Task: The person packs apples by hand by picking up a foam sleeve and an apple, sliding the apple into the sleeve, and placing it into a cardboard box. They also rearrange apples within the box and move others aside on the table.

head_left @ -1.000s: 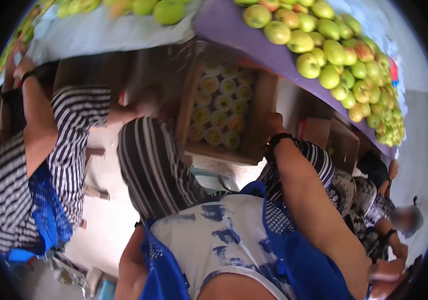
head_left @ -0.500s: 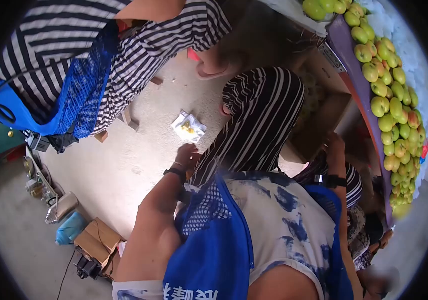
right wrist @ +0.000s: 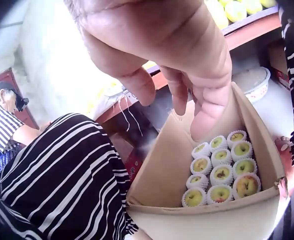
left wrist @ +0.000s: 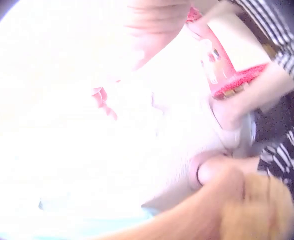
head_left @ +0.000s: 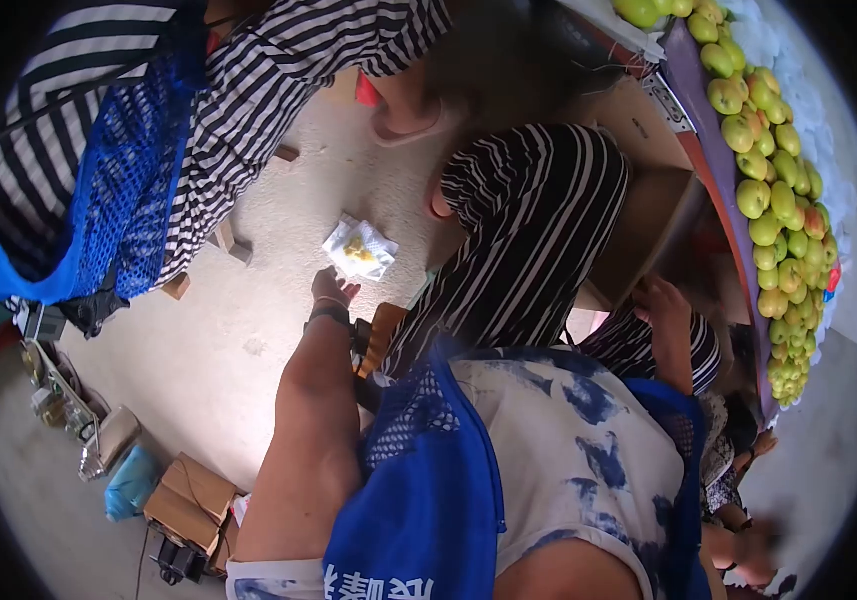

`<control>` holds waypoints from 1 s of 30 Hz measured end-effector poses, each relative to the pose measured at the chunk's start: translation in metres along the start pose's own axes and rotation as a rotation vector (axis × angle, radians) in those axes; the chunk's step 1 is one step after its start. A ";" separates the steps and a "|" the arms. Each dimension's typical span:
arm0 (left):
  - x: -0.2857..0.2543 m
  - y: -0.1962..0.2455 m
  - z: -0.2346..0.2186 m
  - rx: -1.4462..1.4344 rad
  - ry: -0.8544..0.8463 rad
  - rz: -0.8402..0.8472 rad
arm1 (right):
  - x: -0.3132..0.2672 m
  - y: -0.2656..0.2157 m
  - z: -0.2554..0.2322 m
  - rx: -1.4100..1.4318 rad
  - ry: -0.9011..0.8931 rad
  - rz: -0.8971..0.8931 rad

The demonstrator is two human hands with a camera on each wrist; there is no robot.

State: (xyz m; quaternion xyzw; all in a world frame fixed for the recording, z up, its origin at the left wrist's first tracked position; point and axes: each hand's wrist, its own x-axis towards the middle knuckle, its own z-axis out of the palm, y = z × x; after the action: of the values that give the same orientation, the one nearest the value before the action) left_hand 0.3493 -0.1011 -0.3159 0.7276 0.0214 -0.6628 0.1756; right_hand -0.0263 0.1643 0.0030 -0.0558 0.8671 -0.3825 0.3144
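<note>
My left hand [head_left: 334, 288] reaches down over the floor on the left, its fingers spread and holding nothing that shows. Its fingertips overlap the lower edge of a crumpled white paper [head_left: 377, 262] with yellow scraps on top. In the left wrist view the same hand [left wrist: 159, 27] is washed out by glare. My right hand [right wrist: 162, 55] hangs loosely with bent fingers and nothing in them, over the rim of a cardboard box [right wrist: 157, 175]. Inside the box, apples [right wrist: 221, 174] in white foam nets stand in rows. In the head view that box is mostly shadowed.
Loose green apples [head_left: 784, 215] lie heaped on a purple-edged stand at right. Another person in striped clothes [head_left: 279, 90] sits close by at upper left. A brown carton [head_left: 189, 505] and a blue bag [head_left: 132, 485] are on the floor at lower left. My striped knee [head_left: 539, 210] lies between my hands.
The head view has turned left, away from the box. My left hand has come out over the floor and moved up to the paper. My right hand stays beside the box.
</note>
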 end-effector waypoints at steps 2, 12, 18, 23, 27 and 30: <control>0.000 -0.002 0.005 -0.052 0.068 -0.038 | -0.004 0.002 0.002 0.007 -0.004 0.005; 0.058 0.030 0.034 1.052 0.231 0.743 | -0.008 -0.001 0.010 -0.060 0.017 0.024; 0.069 0.031 0.044 1.310 0.063 0.767 | -0.008 -0.007 0.018 -0.079 0.006 0.103; 0.049 0.026 0.052 1.454 0.171 0.598 | -0.003 0.006 0.018 -0.102 -0.001 0.169; 0.021 0.029 0.072 1.576 0.306 0.556 | -0.004 0.000 0.024 -0.129 0.007 0.218; 0.037 0.031 0.073 1.474 0.212 0.612 | 0.001 0.000 0.025 -0.140 0.001 0.250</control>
State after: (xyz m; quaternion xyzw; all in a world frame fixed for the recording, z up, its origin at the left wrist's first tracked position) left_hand 0.2917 -0.1584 -0.3496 0.6891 -0.6053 -0.3562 -0.1787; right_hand -0.0125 0.1485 -0.0106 0.0309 0.8920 -0.2790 0.3544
